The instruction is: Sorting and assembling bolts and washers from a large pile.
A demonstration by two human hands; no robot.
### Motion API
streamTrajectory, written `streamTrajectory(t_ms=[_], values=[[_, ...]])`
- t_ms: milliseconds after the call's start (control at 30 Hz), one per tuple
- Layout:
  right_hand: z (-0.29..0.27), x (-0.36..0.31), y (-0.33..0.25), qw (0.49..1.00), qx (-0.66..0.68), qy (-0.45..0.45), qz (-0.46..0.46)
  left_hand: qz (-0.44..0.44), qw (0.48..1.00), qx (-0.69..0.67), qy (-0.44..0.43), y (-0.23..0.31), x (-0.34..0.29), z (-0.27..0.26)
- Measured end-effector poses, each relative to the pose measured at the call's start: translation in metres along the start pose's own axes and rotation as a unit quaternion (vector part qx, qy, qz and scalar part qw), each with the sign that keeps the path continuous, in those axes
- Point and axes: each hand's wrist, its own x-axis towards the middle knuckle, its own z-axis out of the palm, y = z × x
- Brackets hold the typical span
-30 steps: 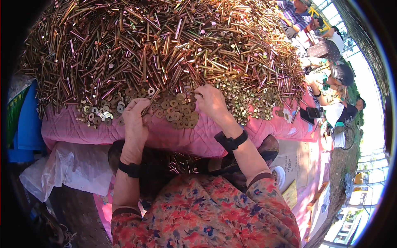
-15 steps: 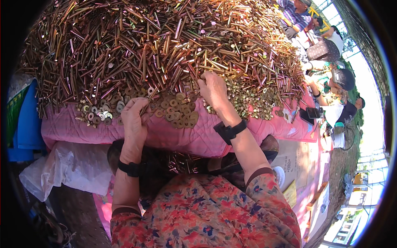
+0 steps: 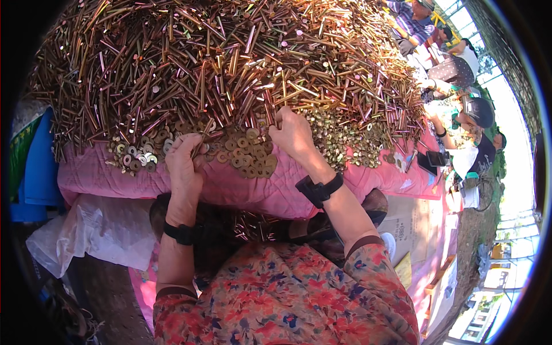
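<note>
We see a slim metal piece (image 3: 211, 135) at the fingertips of the left hand (image 3: 185, 167); it looks dull bronze, narrow and rod-like, and it points away from the fingers toward the upper right. It lies just above the front edge of the pink quilted cloth (image 3: 129, 181), between the paler washers on the left and the darker ones in the middle. Its far end blurs into the clutter behind, so we cannot make out its full shape.

Beyond it we have a wide heap of metal tubes (image 3: 230, 63), thin and straight, crossing at every angle, with gold, copper and violet sheens. Along the heap's near edge lie flat bronze washers (image 3: 250, 158), ring-shaped and overlapping, and to their right a bed of small brassy pieces (image 3: 333, 141) that catch the light.

The left grip is closed in a pinch, thumb against bent fingers, on the slim piece. The right hand (image 3: 292, 135) reaches to the heap's edge, just beside the bronze washers, with its thumb and forefinger bent close together; we cannot tell whether that grip holds anything. We see a black band (image 3: 320, 191) on the right wrist.
</note>
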Motion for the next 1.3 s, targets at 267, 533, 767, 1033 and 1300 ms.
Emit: streamTrajectory(t_ms=[267, 533, 767, 1033, 1300], values=[[0.044, -0.006, -0.069, 0.971, -0.039, 0.035, -0.235, 0.041, 0.998, -0.018, 0.034, 0.003, 0.005, -0.007], [0.038, -0.009, -0.085, 0.964, -0.085, 0.060, -0.245, 0.041, 0.998, -0.012, 0.047, 0.010, 0.002, -0.005], [-0.011, -0.029, -0.044, 0.987, -0.002, 0.068, -0.146, 0.002, 0.994, 0.083, -0.073, 0.009, -0.006, 0.001], [-0.021, -0.048, -0.030, 0.978, 0.028, 0.084, -0.188, 0.009, 0.982, 0.128, -0.139, -0.004, -0.001, -0.002], [-0.021, -0.060, -0.024, 0.966, 0.080, 0.003, -0.247, 0.061, 0.930, 0.278, -0.232, -0.015, 0.000, -0.001]])
